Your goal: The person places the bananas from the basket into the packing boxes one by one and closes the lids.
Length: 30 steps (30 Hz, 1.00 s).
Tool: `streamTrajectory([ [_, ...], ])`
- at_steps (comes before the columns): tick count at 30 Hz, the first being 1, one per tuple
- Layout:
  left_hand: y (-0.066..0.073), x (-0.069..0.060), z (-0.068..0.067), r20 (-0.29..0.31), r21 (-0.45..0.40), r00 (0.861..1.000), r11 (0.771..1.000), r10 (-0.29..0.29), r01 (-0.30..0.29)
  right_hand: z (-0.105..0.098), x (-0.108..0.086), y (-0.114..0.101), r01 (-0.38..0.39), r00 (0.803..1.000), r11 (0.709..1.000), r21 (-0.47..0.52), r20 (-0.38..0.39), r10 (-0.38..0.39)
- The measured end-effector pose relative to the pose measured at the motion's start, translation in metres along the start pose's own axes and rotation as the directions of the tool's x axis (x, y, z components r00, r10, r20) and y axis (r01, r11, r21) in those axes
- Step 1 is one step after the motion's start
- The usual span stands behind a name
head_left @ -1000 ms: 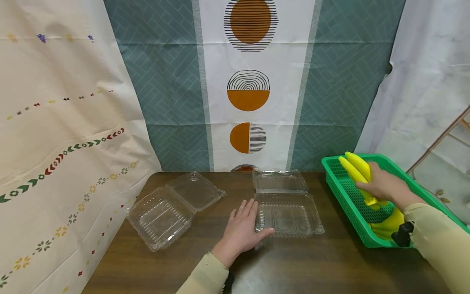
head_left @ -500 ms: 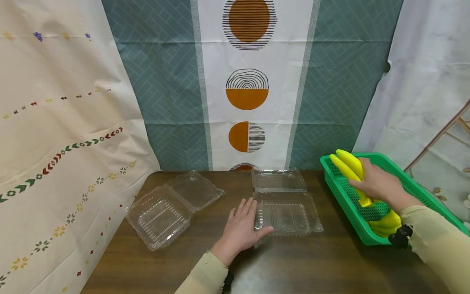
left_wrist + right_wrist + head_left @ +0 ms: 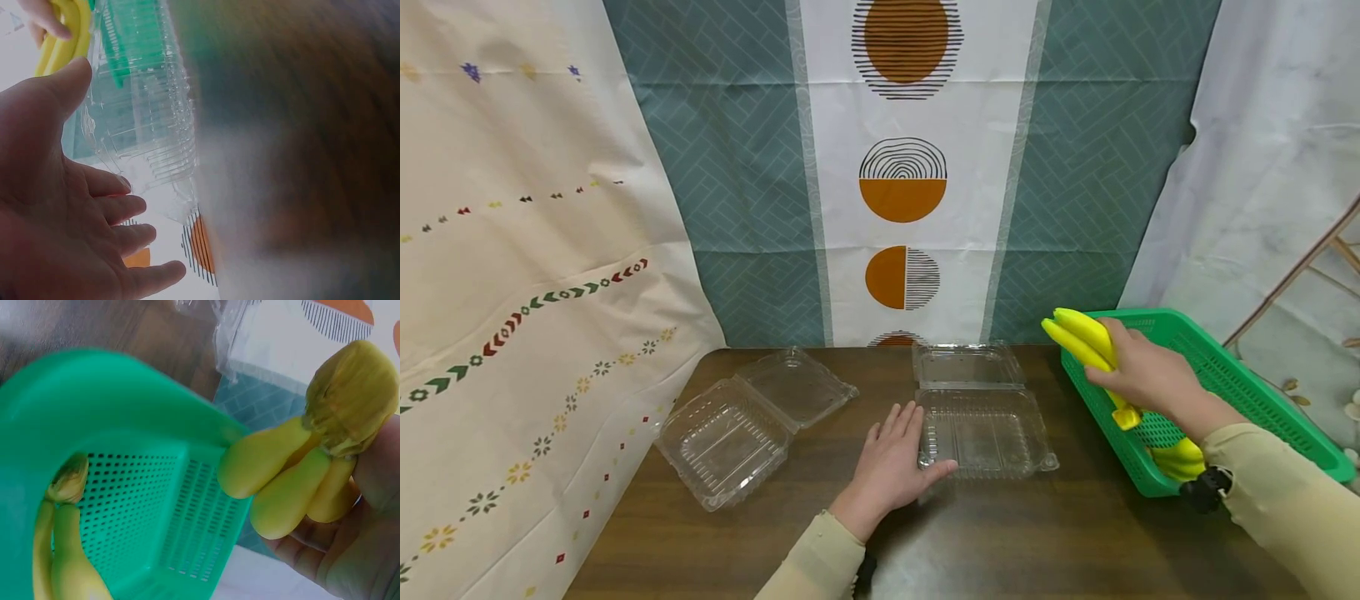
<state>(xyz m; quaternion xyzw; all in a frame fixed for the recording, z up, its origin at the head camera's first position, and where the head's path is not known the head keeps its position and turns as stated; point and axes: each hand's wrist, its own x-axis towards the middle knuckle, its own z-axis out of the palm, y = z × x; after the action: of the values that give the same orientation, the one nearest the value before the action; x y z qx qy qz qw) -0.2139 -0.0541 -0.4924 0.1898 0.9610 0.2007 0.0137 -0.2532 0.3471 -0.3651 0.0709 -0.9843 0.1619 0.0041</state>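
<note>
A bunch of yellow bananas [image 3: 1084,340] is gripped by my right hand [image 3: 1150,371] above the left rim of the green basket [image 3: 1108,442]. In the right wrist view the stem end of this bunch [image 3: 353,397] points up, beside the curled fingers. Another bunch [image 3: 1180,458] lies in the near end of the basket. My left hand [image 3: 891,462], fingers straight and thumb spread, is at the left side of a clear plastic clamshell box [image 3: 981,433]. Whether it presses on the box cannot be told. The left wrist view shows the palm [image 3: 56,206] beside the box wall.
A second clear clamshell box [image 3: 726,446] lies with its lid folded back at the left of the brown wooden table [image 3: 1000,542]. Patterned cloths [image 3: 925,208] hang behind the table and on both sides.
My right hand has moved left with the bananas, from inside the basket to over its left rim. The left hand has stayed in place beside the box.
</note>
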Motion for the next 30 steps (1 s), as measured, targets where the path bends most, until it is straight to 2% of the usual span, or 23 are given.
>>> streamTrajectory([
  [19,-0.001,0.001,0.000,0.001,-0.012,1.000,1.000,-0.005,0.005,0.002,0.003,-0.037,0.075,0.995,0.995,-0.065,-0.062,-0.079],
  [30,0.000,0.000,0.000,0.003,0.004,1.000,1.000,-0.003,0.003,0.010,0.004,-0.061,0.124,0.989,0.991,-0.052,-0.072,-0.127],
])
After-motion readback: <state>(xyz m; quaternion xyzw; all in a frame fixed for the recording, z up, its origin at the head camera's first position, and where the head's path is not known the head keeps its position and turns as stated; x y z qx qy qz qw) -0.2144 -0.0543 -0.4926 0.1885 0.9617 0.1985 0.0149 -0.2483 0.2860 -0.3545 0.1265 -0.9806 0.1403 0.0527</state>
